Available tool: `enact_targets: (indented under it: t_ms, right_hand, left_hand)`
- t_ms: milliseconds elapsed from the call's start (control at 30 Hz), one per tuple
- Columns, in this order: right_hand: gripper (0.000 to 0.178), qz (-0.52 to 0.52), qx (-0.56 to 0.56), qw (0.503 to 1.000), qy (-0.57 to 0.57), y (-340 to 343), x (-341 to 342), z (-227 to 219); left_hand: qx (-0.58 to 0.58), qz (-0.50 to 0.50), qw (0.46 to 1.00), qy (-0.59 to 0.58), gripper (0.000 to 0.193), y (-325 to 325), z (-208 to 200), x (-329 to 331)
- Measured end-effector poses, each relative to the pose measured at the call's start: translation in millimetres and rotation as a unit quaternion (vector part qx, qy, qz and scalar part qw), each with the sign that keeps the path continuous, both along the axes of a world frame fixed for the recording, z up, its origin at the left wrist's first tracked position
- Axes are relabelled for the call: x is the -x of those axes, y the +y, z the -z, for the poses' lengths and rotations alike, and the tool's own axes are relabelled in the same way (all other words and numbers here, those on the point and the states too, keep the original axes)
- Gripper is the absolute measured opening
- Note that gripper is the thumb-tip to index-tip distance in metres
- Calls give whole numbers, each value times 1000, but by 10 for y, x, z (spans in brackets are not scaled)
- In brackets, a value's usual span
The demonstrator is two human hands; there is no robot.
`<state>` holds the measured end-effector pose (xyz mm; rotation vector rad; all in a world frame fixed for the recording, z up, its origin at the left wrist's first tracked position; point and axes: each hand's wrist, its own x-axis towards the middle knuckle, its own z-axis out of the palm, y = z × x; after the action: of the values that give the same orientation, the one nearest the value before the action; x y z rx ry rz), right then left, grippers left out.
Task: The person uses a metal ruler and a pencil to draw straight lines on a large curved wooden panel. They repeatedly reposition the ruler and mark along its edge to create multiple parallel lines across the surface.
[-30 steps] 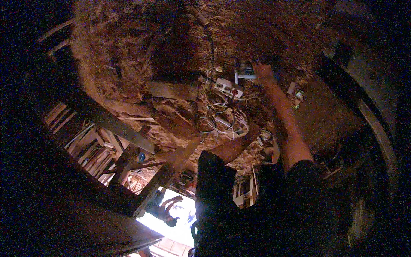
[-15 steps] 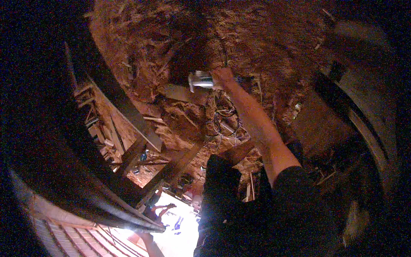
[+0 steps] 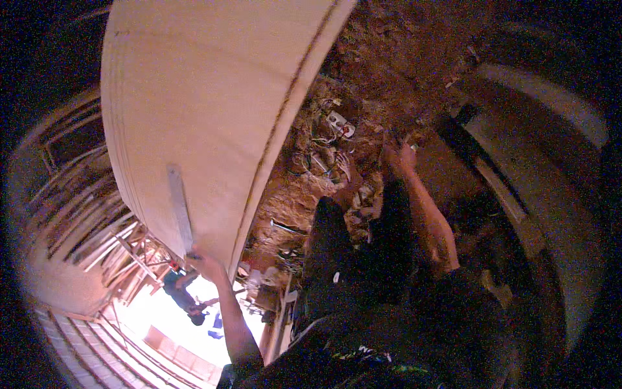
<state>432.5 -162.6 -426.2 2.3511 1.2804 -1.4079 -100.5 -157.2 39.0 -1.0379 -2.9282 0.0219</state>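
Note:
A large pale board (image 3: 201, 97) with a dark line along its right edge fills the upper left. In front of its lower part, my left hand (image 3: 206, 260) is closed round the lower end of a long, flat grey metal strip (image 3: 180, 204). The strip lies along the board; whether it is a ruler or a blade I cannot make out. My right hand (image 3: 402, 155) reaches down over the dark ground, right of the board. Its fingers are dim and blurred, with a small pale spot beside them.
A white power strip (image 3: 340, 124) and tangled cables (image 3: 317, 162) lie on shaving-strewn ground between board and right hand. Stacked timber (image 3: 71, 175) stands far left. Another person (image 3: 188, 298) is in the bright opening at lower left. A curved dark edge (image 3: 492, 175) runs along the right.
The pale board and my left hand with the metal strip have come into view on the left. My right hand has moved right and down; the greyish-white object it held no longer shows.

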Motion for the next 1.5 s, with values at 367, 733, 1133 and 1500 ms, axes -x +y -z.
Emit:
enact_targets:
  t_ms: [367,733,1133,1500]
  right_hand:
    - [36,68,-122,987,76,-49,-602,-1628]
    - [25,255,-202,852,410,448,573,-3446]
    - [19,95,-40,920,378,685,2036,-4893]
    - [21,61,-53,923,377,948,2363,-4996]
  left_hand:
    - [-217,-22,972,-88,101,67,262,-85]
    - [-296,-89,870,-384,76,-985,-262,-268]
    - [-179,-56,934,-303,84,-1608,-632,-593]
    - [-137,-156,957,-203,82,-1503,-652,-603]
